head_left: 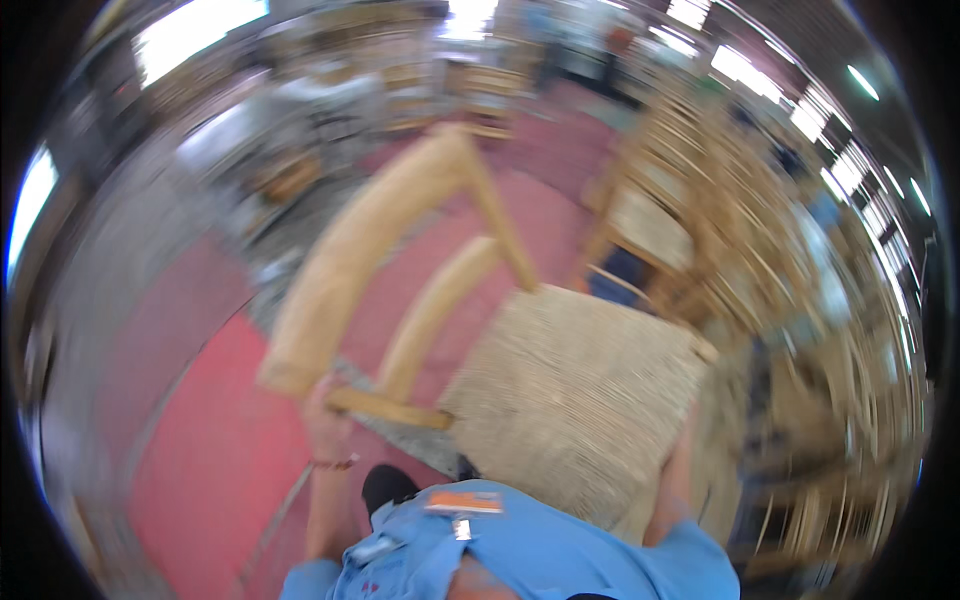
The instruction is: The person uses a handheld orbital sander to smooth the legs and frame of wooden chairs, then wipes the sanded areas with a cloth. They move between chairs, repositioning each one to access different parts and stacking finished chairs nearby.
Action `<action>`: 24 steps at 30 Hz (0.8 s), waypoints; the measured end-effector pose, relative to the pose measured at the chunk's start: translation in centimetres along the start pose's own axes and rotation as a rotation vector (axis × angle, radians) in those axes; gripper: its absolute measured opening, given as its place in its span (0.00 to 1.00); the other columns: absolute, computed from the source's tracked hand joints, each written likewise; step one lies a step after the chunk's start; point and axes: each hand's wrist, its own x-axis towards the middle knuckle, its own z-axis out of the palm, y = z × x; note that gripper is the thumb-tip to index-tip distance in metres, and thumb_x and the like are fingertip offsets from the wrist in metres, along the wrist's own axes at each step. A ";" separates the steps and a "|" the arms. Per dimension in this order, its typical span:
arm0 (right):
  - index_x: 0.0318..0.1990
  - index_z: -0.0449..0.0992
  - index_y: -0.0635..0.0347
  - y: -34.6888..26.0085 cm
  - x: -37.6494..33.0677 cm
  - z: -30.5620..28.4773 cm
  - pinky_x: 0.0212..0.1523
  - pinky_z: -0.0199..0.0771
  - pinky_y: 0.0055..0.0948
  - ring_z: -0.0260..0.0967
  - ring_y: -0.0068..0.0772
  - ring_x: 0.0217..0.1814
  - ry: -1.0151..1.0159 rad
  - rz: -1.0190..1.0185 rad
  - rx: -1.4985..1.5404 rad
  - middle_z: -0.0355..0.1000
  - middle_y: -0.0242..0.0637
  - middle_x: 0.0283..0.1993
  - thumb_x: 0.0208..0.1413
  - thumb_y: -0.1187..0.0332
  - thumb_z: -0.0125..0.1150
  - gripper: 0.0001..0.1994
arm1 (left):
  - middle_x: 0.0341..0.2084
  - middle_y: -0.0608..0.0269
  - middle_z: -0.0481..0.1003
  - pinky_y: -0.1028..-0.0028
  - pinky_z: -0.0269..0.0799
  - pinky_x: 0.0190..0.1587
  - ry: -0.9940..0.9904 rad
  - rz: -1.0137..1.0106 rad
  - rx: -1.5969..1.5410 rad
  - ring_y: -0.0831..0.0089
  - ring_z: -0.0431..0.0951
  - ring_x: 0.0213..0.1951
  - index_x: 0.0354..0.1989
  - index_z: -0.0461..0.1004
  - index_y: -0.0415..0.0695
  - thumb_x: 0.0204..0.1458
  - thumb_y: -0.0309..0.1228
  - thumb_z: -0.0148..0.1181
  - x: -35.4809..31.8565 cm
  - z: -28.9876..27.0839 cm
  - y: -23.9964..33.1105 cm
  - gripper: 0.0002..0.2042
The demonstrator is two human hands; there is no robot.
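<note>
A pale wooden chair (346,262) with a curved backrest and a woven cord seat (575,390) is tilted in front of my body, its back to the left. My left hand (328,410) is closed round the back post, just below the top rail; a beaded bracelet is on that wrist. At the seat's right edge my right hand (684,440) holds the chair from the side, its fingers hidden by the seat. The chair's legs are mostly hidden under the seat. Motion blurs the picture.
Rows of similar wooden chairs (650,225) stand close on the right. More chairs (490,95) and a bench-like pile covered in grey (325,100) are farther back. Red matting (220,420) covers the floor at the left and ahead, beside grey concrete (110,270).
</note>
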 end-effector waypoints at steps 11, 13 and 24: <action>0.67 0.63 0.56 -3.8 4.4 18.5 0.59 0.71 0.41 0.65 0.45 0.64 -0.232 -0.007 -0.165 0.65 0.43 0.65 0.64 0.40 0.40 0.34 | 0.26 0.60 0.73 0.68 0.73 0.37 0.248 0.189 -0.272 0.69 0.74 0.31 0.38 0.73 0.38 0.53 0.28 0.57 3.4 -2.4 -0.6 0.08; 0.67 0.63 0.57 -4.5 4.0 18.1 0.59 0.71 0.41 0.65 0.45 0.64 -0.233 -0.054 -0.172 0.65 0.43 0.66 0.64 0.41 0.40 0.34 | 0.25 0.61 0.72 0.68 0.72 0.38 0.317 0.108 -0.316 0.69 0.74 0.32 0.39 0.72 0.38 0.53 0.28 0.57 3.0 -3.1 -1.7 0.08; 0.68 0.62 0.57 5.0 9.1 26.9 0.60 0.71 0.43 0.65 0.46 0.65 -0.384 -0.143 0.053 0.64 0.43 0.66 0.65 0.42 0.39 0.33 | 0.31 0.62 0.78 0.65 0.74 0.40 -0.257 0.969 0.172 0.64 0.79 0.35 0.44 0.75 0.44 0.50 0.25 0.62 14.4 9.2 11.6 0.12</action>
